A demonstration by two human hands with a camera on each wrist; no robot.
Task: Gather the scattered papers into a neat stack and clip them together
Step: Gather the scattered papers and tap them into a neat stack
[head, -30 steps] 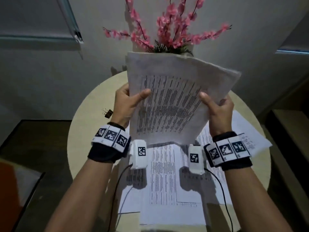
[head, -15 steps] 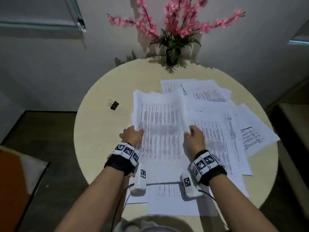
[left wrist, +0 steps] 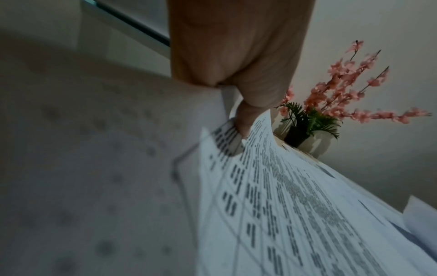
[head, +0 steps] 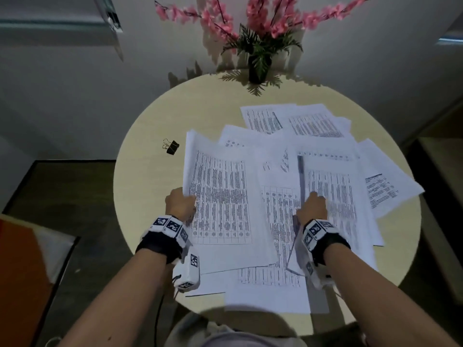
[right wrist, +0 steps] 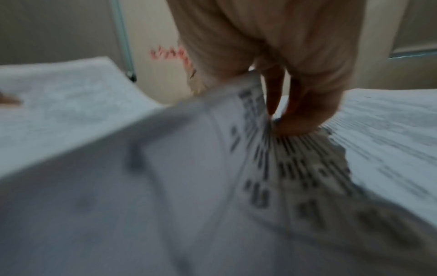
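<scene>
A stack of printed papers [head: 223, 201] lies flat on the left part of the round beige table [head: 150, 136]. My left hand [head: 181, 202] grips its left edge; in the left wrist view the thumb [left wrist: 243, 119] lies on top of the stack [left wrist: 283, 205]. My right hand [head: 313, 206] pinches the edge of a loose sheet [head: 295, 236], which is lifted off the other scattered sheets [head: 335, 196]. The right wrist view is blurred but shows that sheet [right wrist: 189, 149] raised at the fingers [right wrist: 298, 115]. A black binder clip [head: 171, 147] lies left of the stack, apart from both hands.
A dark vase of pink flowers [head: 259, 66] stands at the table's far edge against the wall. More printed sheets [head: 300, 118] overlap across the right half of the table out to its right rim [head: 390, 186]. Dark floor lies to the left.
The stack, held upright in both hands a second ago, has come down flat on the table. My right hand has let go of it and moved right to take a loose sheet.
</scene>
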